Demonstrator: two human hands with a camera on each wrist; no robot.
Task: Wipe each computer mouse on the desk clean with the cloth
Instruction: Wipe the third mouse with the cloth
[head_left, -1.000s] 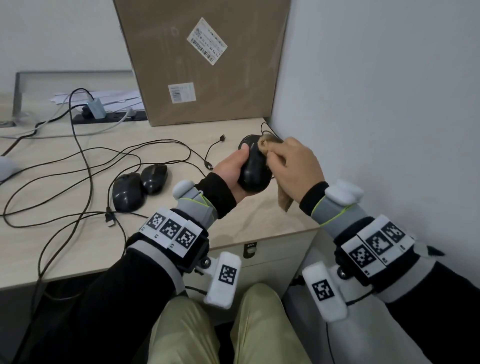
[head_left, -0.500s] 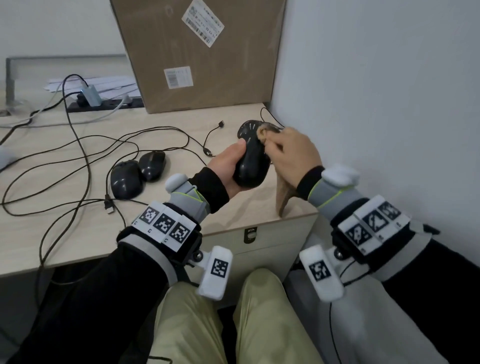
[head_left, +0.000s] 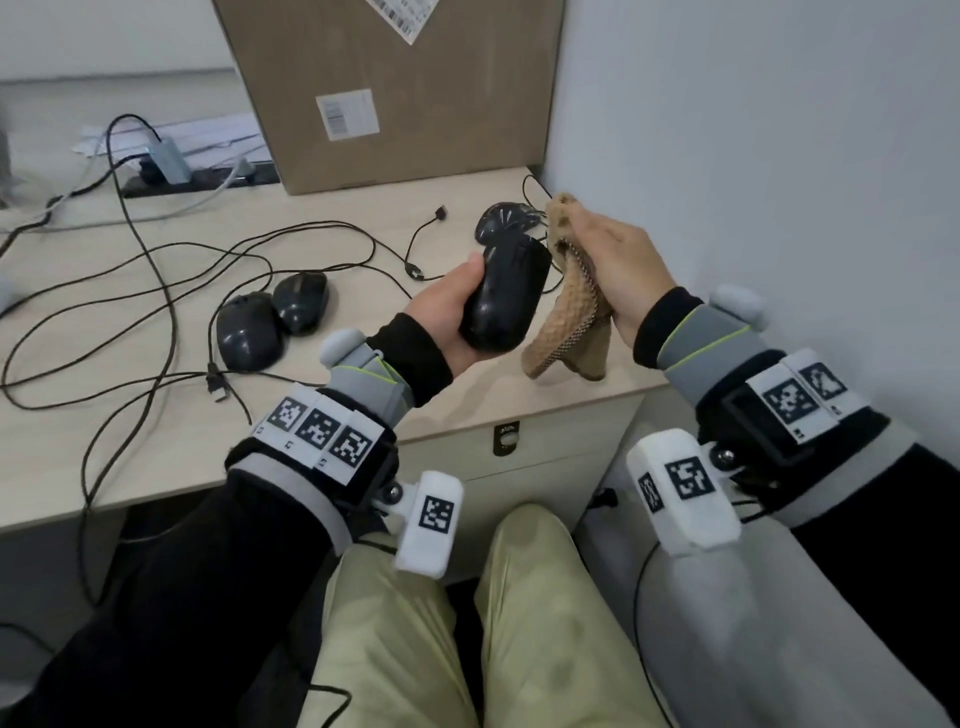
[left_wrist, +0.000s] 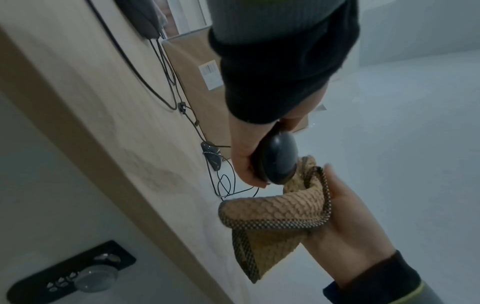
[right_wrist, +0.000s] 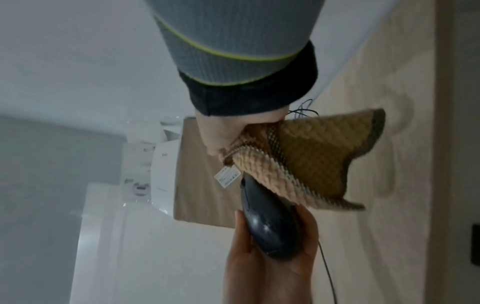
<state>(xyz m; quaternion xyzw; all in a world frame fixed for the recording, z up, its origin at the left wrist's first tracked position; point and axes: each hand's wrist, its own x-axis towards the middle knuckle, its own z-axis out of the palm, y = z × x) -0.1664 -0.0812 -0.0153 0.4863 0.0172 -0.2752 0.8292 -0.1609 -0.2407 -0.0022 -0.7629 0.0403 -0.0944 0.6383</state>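
My left hand (head_left: 457, 306) grips a black wired mouse (head_left: 506, 293) above the desk's right front corner; the same mouse (left_wrist: 279, 159) (right_wrist: 270, 222) shows in both wrist views. My right hand (head_left: 613, 265) holds a tan waffle-weave cloth (head_left: 569, 317) (left_wrist: 280, 209) (right_wrist: 306, 164) just right of the mouse, its upper fold close to the mouse's front end. Another black mouse (head_left: 501, 221) lies on the desk behind the held one. Two more black mice (head_left: 249, 330) (head_left: 302, 301) lie side by side further left.
Black cables (head_left: 156, 270) loop across the light wooden desk (head_left: 337, 218). A large cardboard box (head_left: 395, 88) stands at the back against the white wall (head_left: 753, 156). A power strip (head_left: 197, 176) and papers lie at the back left. A drawer lock (head_left: 506, 438) sits below the desk edge.
My right hand has pulled the cloth off the mouse's top to its right side, so the cloth now hangs free. The left hand still holds the mouse, tilted a little more upright.
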